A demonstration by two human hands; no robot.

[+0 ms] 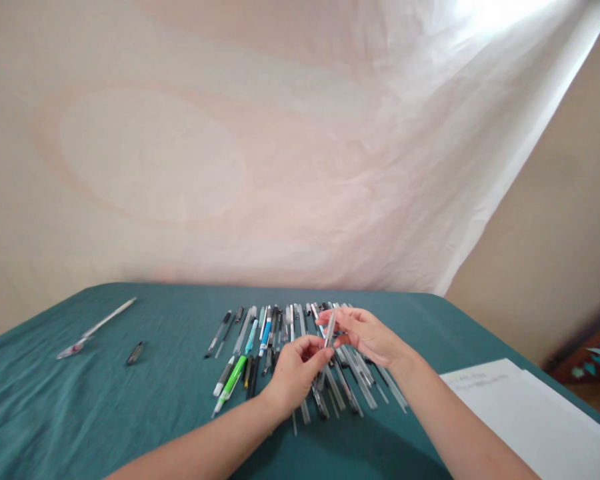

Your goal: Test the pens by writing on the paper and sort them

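While the left hand (pixel 296 372) pinches a pen (pixel 331 325), right hand (pixel 366 335) curled, cloth (pixel 95 413) spreads leftward

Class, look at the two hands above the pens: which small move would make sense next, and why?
Perhaps close the right hand on the upper part of the clear pen: the left hand pinches it lower down, and the right fingers are beside its top, their grip unclear.

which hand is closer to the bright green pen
Left. The left hand is right of the bright green pen; the right hand is farther right and farther back.
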